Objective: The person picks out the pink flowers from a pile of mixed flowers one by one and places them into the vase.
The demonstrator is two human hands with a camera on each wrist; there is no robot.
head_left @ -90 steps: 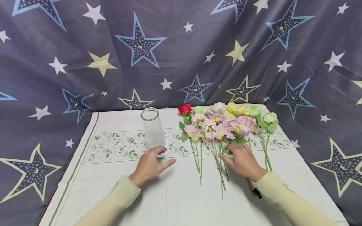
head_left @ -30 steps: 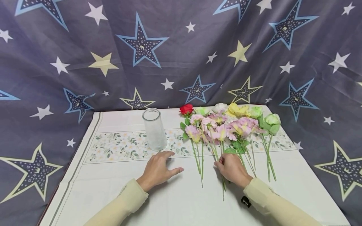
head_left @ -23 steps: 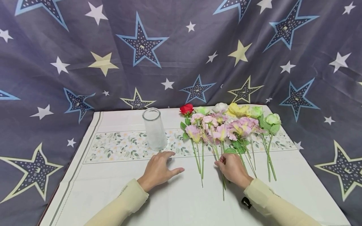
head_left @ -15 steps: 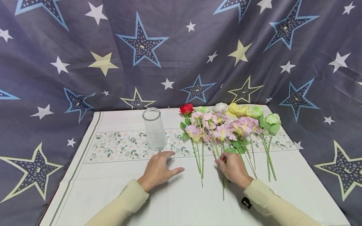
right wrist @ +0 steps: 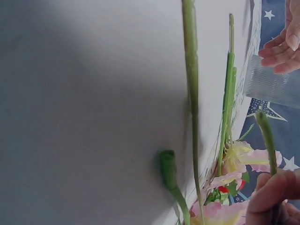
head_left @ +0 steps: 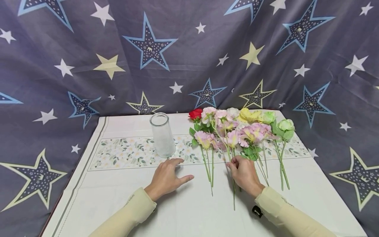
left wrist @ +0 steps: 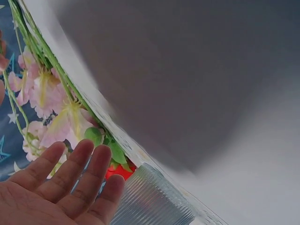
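My right hand (head_left: 245, 172) pinches the green stem (right wrist: 267, 140) of a pale pink artificial flower (head_left: 209, 113) between thumb and fingers. In the head view its blooms are raised over the other flowers, and the stem slants up to the left. The cut end shows free of the table in the right wrist view. My left hand (head_left: 165, 179) holds nothing; thumb and fingers are spread just in front of a clear ribbed glass vase (head_left: 164, 141). That vase stands upright, with no stems in it.
Flowers lie at the right of the white tablecloth (head_left: 189, 210): a red rose (head_left: 195, 114), pink-purple blooms (head_left: 254, 133), a yellow one (head_left: 248, 115) and green ones (head_left: 285, 125). Their stems point towards me. A star-patterned curtain (head_left: 189, 59) hangs behind the table.
My right hand has moved from over the stems to pinching one. The pale pink blooms have risen and shifted back from the pile. My left hand has moved slightly right, still spread.
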